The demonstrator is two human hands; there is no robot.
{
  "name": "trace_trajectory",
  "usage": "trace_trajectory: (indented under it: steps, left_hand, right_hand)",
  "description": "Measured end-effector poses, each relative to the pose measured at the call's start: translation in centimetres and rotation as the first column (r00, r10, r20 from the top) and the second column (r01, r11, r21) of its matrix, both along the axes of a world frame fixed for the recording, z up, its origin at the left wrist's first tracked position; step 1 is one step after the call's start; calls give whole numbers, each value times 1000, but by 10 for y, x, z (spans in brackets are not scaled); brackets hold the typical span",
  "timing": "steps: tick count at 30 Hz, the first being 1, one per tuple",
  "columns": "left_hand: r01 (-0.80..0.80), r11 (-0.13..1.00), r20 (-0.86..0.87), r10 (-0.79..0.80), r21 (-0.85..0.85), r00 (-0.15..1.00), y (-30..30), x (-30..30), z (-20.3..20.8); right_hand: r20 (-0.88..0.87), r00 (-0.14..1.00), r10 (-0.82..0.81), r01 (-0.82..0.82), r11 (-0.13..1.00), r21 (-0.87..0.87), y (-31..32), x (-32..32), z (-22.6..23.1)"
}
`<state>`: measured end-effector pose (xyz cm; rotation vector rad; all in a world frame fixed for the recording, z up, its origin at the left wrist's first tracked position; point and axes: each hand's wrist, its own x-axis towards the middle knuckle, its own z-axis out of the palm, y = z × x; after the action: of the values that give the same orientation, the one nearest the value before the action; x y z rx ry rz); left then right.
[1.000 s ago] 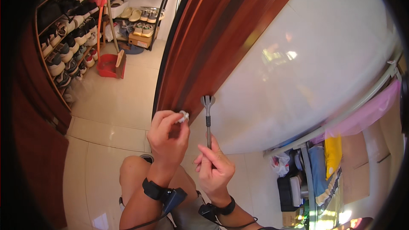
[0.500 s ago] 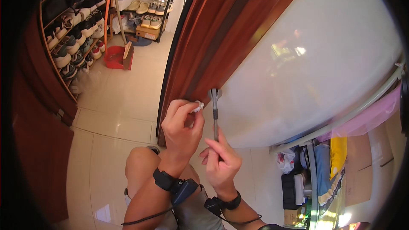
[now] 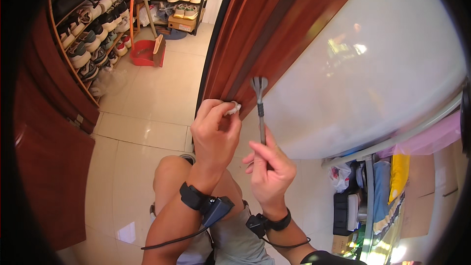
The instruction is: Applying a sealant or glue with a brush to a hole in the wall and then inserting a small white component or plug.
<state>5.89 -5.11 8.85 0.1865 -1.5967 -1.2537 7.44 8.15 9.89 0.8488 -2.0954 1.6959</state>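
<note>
My left hand [image 3: 216, 130] is closed in a pinch on a small crumpled white piece [image 3: 234, 108], perhaps tissue, against the reddish-brown wooden door frame [image 3: 255, 39]. Part of that piece is hidden by the fingers. To its right, my right hand [image 3: 271, 169] is wrapped round the thin grey handle of what looks like a claw hammer [image 3: 260, 103]. Its metal head, fan-shaped and split from this side, points up in front of the wood, beyond my left fingertips. Whether the head touches the frame, I cannot tell.
A glossy whitish panel [image 3: 343, 83] adjoins the frame on the right. Shoe racks [image 3: 93, 34] and a red dustpan [image 3: 143, 53] with a brush stand at the far left. A dark red door [image 3: 54, 176] is at the left; boxes and bags [image 3: 373, 191] are at the lower right.
The view has shifted, so most of the scene sits further right. The hammer's head has risen up along the frame, away from my left fingers. Both hands keep their holds.
</note>
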Motion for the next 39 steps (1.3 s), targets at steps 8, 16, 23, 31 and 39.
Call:
trace_trajectory:
  steps: [8, 16, 23, 31, 39]
  left_hand:
    - [7, 1000, -41, -7, -2, 999, 2, 1, 1]
    - [42, 949, -146, 4, 312, 989, -27, 7, 7]
    - [65, 967, -156, -26, 248, 987, -22, -2, 3]
    - [-116, 963, 107, 93, 242, 990, -15, 11, -9]
    - [-131, 933, 401, -15, 335, 916, -27, 12, -9]
  right_hand:
    - [109, 993, 32, -17, 990, -138, 13, 17, -29]
    - [308, 946, 98, -50, 986, -160, 26, 55, -73]
    - [392, 913, 115, -53, 985, -163, 20, 64, -72]
    - [446, 891, 82, -12, 987, -158, 22, 66, -78]
    - [567, 821, 67, 79, 970, -228, 35, 66, -86]
